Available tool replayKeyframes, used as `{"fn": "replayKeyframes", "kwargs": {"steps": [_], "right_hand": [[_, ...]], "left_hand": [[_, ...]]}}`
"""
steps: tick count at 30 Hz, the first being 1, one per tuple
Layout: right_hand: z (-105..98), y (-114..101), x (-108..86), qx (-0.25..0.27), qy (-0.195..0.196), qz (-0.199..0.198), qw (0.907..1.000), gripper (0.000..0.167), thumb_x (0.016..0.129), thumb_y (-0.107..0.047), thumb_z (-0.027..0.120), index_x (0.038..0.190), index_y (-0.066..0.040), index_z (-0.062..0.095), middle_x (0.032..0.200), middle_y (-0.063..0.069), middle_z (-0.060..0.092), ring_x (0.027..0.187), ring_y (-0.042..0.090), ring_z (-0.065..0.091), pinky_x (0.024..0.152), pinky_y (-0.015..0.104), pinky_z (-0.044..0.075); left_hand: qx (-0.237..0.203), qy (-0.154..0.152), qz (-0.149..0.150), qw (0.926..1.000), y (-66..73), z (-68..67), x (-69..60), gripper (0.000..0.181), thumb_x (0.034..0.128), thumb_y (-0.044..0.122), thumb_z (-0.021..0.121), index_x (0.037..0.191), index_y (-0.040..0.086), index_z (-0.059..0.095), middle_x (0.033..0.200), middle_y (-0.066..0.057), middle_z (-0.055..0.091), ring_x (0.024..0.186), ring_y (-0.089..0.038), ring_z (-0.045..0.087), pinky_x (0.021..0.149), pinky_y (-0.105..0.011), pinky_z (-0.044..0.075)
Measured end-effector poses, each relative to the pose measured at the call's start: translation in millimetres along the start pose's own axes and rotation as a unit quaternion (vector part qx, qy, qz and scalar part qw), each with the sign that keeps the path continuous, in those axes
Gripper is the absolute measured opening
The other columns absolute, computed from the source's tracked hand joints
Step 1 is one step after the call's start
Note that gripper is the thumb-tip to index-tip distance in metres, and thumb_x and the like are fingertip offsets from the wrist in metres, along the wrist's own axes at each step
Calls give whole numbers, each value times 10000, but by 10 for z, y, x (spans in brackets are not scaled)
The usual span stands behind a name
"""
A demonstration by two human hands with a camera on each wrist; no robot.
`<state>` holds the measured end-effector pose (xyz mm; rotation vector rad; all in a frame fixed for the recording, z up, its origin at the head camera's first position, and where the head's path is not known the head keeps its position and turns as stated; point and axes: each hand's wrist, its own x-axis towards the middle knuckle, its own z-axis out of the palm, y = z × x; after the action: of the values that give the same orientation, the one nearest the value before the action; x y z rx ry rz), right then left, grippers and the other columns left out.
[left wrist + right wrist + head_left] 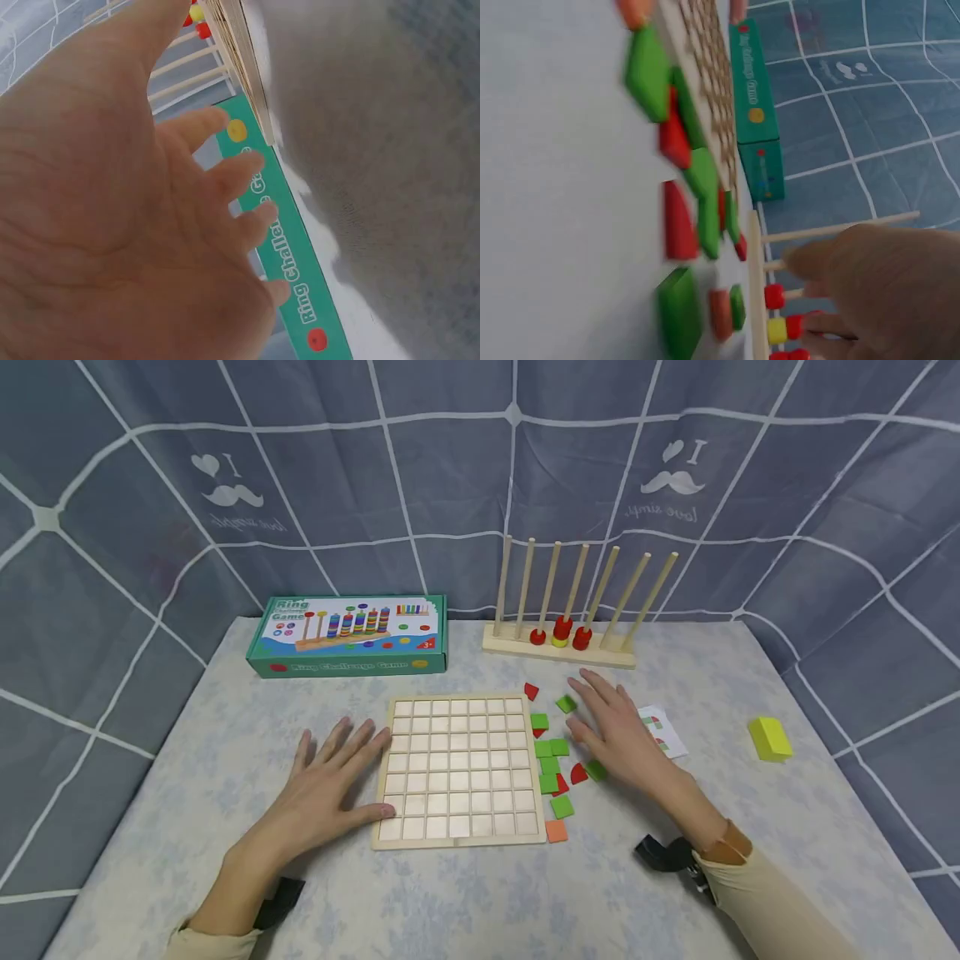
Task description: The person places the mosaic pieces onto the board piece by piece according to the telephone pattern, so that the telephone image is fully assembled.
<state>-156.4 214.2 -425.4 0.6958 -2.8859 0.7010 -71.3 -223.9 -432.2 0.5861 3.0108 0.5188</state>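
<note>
The board lies flat in the middle of the tabletop, roughly square to its far edge, which probably keeps its grid easy to reach with either hand. The left hand comes in from the tabletop's left edge, its grip spread, the thumb and fingertips at the board's near rim on that side, apparently to keep the board from sliding. Green tiles, red pieces and an orange tile sit along the board's opposite side, some touching it, likely gathered there to suit the right hand. That hand's grip is loosely spread above the pieces, pinching nothing that shows; whether a fingertip touches a tile cannot be told. Partly behind it, towards the right edge, a card lies printed side up, presumably to be read. A box near the far left corner and a peg rack along the far edge seem set back out of the way, while a yellow block rests near the right edge.
</note>
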Motion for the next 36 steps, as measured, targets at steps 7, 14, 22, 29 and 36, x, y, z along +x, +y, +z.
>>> {"fn": "replayKeyframes", "kwargs": {"steps": [7,14,22,29,36], "right_hand": [[107,-146,559,560,-465,95,9973,513,1016,-20,655,1517,-18,549,1558,234,522,1267,467,599,1139,601,443],[251,-66,635,834,-371,453,9948,359,991,5,674,1349,-5,707,1398,223,647,1295,407,590,1100,577,478],[343,-112,724,1097,-218,193,9935,264,996,-36,715,1257,-9,741,1239,181,660,1121,364,675,991,505,566],[326,-128,769,1185,-136,571,9912,166,966,-82,777,1115,-25,732,1040,144,670,927,282,667,852,419,558],[336,-83,706,1304,201,702,9888,137,947,-80,798,1072,-27,794,901,116,716,802,243,643,736,341,497]], "left_hand": [[-324,-229,54,9992,27,14,-31,925,925,627,722,1674,246,337,1736,-111,292,1616,-441,177,1227,-767,26],[-365,-493,260,9978,103,45,-1,892,966,602,684,1678,205,322,1743,-129,263,1618,-433,175,1236,-752,33],[-319,-506,140,9981,61,-6,-70,903,962,578,705,1681,198,313,1747,-133,251,1623,-428,157,1252,-726,39],[-382,-485,151,9980,41,-20,-64,905,962,572,707,1681,191,311,1745,-140,251,1622,-435,155,1249,-729,50],[-401,-470,182,9979,56,-22,-85,892,965,564,708,1676,183,326,1739,-141,270,1615,-444,171,1244,-735,76]]}}
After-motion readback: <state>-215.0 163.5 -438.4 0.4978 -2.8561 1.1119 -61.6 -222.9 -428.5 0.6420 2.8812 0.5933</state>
